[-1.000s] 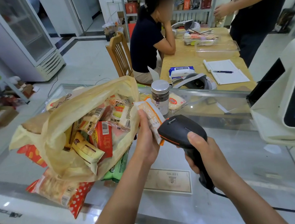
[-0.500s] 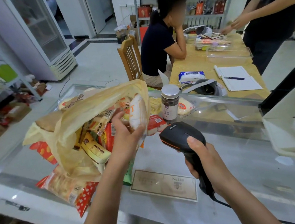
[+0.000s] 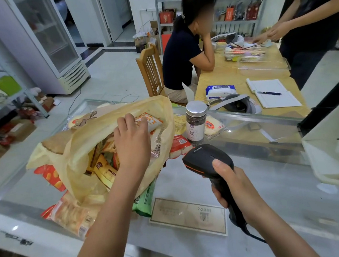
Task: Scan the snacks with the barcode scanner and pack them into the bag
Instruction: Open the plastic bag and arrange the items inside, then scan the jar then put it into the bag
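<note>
My left hand (image 3: 132, 141) reaches into the mouth of the yellow bag (image 3: 76, 157) at centre left of the frame. Its fingers are bent over an orange-and-white packet (image 3: 153, 123) lying on top of the snacks inside, but I cannot tell whether I pinch it or only touch it. My right hand (image 3: 232, 186), lower centre, is clenched round the handle of the black scanner (image 3: 204, 157). A jar (image 3: 196, 125) stands on the glass counter (image 3: 278, 189) just behind the scanner.
</note>
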